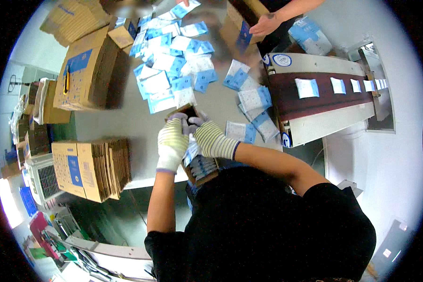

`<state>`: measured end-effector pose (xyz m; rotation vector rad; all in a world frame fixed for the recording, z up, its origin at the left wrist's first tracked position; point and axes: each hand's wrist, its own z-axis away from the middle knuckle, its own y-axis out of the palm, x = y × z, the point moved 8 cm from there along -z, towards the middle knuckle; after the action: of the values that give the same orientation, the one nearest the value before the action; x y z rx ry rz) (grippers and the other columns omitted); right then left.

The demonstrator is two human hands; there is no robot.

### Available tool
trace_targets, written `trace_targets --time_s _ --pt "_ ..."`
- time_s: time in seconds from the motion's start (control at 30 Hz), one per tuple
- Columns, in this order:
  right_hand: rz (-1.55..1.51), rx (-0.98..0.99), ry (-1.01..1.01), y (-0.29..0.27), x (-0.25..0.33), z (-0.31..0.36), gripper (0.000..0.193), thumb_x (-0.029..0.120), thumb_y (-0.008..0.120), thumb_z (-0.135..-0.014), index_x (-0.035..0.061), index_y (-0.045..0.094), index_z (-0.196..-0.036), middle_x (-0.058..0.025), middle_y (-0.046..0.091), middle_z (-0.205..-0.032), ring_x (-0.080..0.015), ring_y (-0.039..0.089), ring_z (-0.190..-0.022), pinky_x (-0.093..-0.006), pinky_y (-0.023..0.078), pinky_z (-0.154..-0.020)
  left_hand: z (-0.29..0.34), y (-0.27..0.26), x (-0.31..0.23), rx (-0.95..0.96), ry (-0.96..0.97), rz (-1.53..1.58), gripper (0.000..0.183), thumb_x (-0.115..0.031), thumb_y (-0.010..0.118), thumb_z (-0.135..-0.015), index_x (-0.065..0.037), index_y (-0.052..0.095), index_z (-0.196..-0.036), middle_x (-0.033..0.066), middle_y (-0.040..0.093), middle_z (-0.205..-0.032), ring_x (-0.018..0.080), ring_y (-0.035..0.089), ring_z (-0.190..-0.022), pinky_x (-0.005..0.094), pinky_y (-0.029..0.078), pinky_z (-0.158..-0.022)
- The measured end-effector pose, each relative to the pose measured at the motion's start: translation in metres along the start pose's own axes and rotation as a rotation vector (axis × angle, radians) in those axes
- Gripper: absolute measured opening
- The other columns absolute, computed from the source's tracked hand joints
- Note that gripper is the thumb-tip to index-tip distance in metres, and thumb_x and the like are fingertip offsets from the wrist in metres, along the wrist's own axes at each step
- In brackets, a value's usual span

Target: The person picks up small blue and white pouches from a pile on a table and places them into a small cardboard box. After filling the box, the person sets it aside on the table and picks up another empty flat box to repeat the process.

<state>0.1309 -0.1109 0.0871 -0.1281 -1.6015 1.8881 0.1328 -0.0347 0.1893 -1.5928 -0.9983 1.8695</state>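
Grip: left hand point(171, 138) and right hand point(215, 140), both in striped knit gloves, fingers close together over the far end of the box point(207, 179). Whether they are clamped on its wall or on something inside, I cannot tell.

Box: one, brown card, open side up, under my hands at the near edge of the desk point(135, 123) and close to my body. Long axis runs away from me, far end angled slightly left. Near part holds a row of packets point(203, 166); one loose packet point(191, 151), white and blue, shows between my wrists.

Handling, by my judgement: box light, fairly stiff, apt to flex at the open edges — best held by both long walls. Packets light, soft, probably slick; best taken by an edge, without squeezing.

Beyond: pile point(162, 63) of like packets at mixed angles; smaller group point(254, 102) to its right.

Left: two stacks of folded cartons, far point(86, 70) and near point(89, 170); yellow cutter point(66, 82) on the far one.

Right: conveyor point(324, 102), packets lined along the belt.

Far side: co-worker's hand point(266, 24) beside an upright carton point(234, 29).
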Motion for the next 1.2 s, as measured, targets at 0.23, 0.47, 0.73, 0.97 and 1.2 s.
trace_targets --time_s 0.23,0.47,0.73,0.97,1.2 --pt "-0.183 -0.151 -0.211 -0.118 -0.057 0.057 0.055 0.038 0.067 -0.064 0.0016 0.055 -0.103 -0.0205 0.055 -0.108 -0.0356 0.049 -0.105 -0.0429 0.038 -0.091 -0.021 0.116 0.084 0.597 -0.028 -0.35 0.033 -0.028 0.045 -0.085 -0.004 0.057 -0.105 0.0192 0.061 -0.098 0.0349 0.058 -0.09 0.0415 0.046 -0.08" --pt "-0.077 -0.056 0.24 -0.1 -0.268 0.066 0.042 0.019 0.068 -0.066 0.0021 0.057 -0.103 -0.0193 0.06 -0.094 -0.0337 0.056 -0.092 -0.0397 0.044 -0.084 0.003 0.163 0.082 0.906 0.009 -0.363 0.042 -0.037 0.052 -0.08 -0.006 0.06 -0.107 0.017 0.058 -0.111 0.0343 0.055 -0.1 0.0394 0.045 -0.084" --pt "0.15 0.708 0.273 0.014 -0.224 0.055 0.063 0.033 0.078 -0.052 0.003 0.057 -0.104 -0.021 0.058 -0.106 -0.0311 0.057 -0.098 -0.0401 0.048 -0.079 0.022 0.145 0.109 0.714 -0.164 -0.377 0.043 -0.043 0.051 -0.078 -0.009 0.063 -0.1 0.0152 0.062 -0.101 0.0332 0.06 -0.091 0.0413 0.049 -0.075" --pt "-0.034 0.626 0.443 0.018 -0.179 0.088 0.074 0.035 0.078 -0.054 0.0033 0.049 -0.114 -0.0153 0.055 -0.11 -0.032 0.052 -0.103 -0.0397 0.042 -0.088 0.025 0.136 0.116 0.616 -0.182 -0.263 0.039 -0.04 0.052 -0.078 -0.009 0.064 -0.098 0.0155 0.063 -0.1 0.0349 0.059 -0.091 0.0428 0.049 -0.075" --pt "0.363 0.145 0.224 0.021 -0.156 0.059 0.027 0.02 0.057 -0.072 0.0075 0.061 -0.096 -0.0121 0.061 -0.096 -0.0269 0.058 -0.092 -0.0394 0.044 -0.077 0.032 0.129 0.104 0.566 -0.152 -0.29 0.038 -0.037 0.051 -0.08 -0.007 0.063 -0.101 0.0172 0.06 -0.106 0.0342 0.057 -0.097 0.0423 0.047 -0.078"
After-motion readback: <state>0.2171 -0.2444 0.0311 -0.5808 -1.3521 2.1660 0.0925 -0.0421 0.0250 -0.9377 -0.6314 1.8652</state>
